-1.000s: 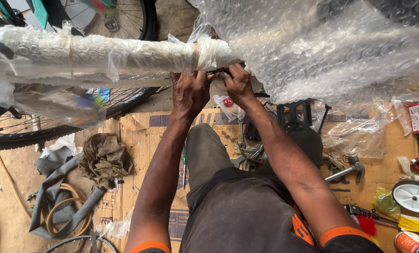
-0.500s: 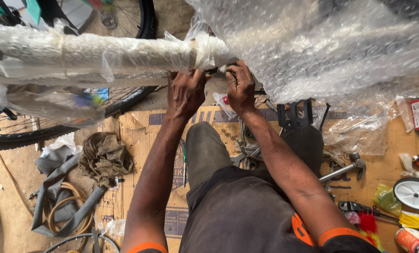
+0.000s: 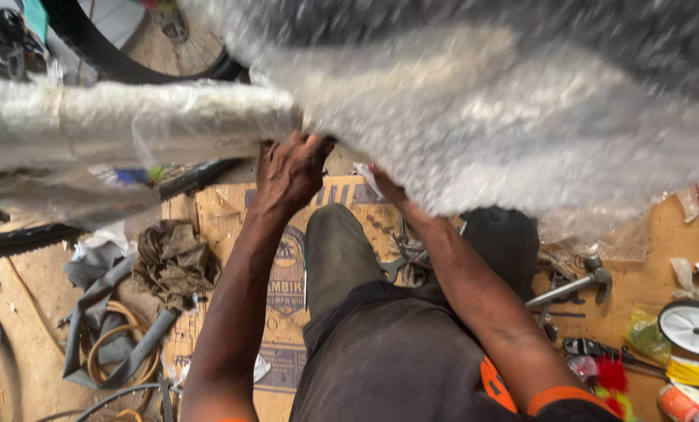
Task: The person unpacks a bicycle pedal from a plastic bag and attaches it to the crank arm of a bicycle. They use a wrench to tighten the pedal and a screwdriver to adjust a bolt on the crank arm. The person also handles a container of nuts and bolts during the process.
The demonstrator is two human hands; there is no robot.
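Note:
A bicycle part wrapped in white foam and bubble wrap (image 3: pixel 130 125) runs across the upper left. It meets a big, blurred sheet of bubble wrap (image 3: pixel 537 133) that fills the upper right. My left hand (image 3: pixel 291 168) reaches up to where the two join, fingers curled into the wrapping's lower edge. My right hand (image 3: pixel 385 186) goes up under the big sheet. Only its wrist and heel show; the fingers are hidden behind the plastic.
A black bicycle wheel (image 3: pixel 123 66) stands behind the wrapped part. On the floor lie flattened cardboard (image 3: pixel 224 211), a brown rag (image 3: pixel 173 262), grey rubber strips (image 3: pixel 99 328), a hammer (image 3: pixel 580 283), a small white wheel (image 3: pixel 697 328) and several small tools at right.
The view has moved closer and blurred. The big bubble-wrap sheet has come down over my right hand, which was visible before. My left hand stays at the join.

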